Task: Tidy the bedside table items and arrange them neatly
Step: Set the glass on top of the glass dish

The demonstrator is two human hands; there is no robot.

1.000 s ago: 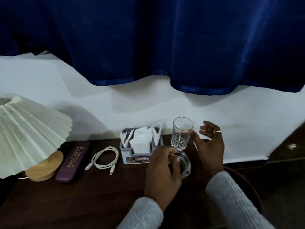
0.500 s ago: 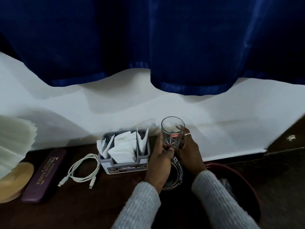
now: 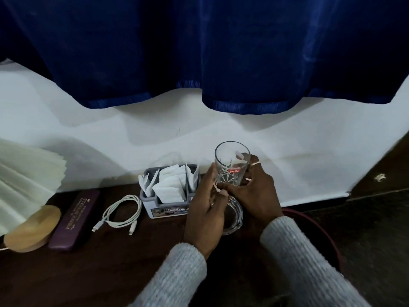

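A clear cut-glass tumbler (image 3: 231, 167) with a red label stands upright over a round glass dish (image 3: 234, 218) on the dark wooden bedside table (image 3: 110, 258). My right hand (image 3: 254, 191) wraps around the tumbler's lower half from the right. My left hand (image 3: 205, 209) touches the tumbler's left side with its fingers and covers most of the dish. Left of my hands stands a grey tissue holder (image 3: 170, 191) with white tissues. A coiled white cable (image 3: 121, 213) and a purple spectacles case (image 3: 74, 218) lie further left.
A pleated cream lamp shade (image 3: 24, 180) on a round wooden base (image 3: 33, 229) stands at the table's left end. A dark red bin (image 3: 318, 231) sits beside the table on the right. A blue curtain (image 3: 199, 52) hangs over the white wall behind.
My right hand has closed around the tumbler, which it only hovered beside a second ago. My left hand has risen from the dish to the tumbler's side. The view shifted right, then back.
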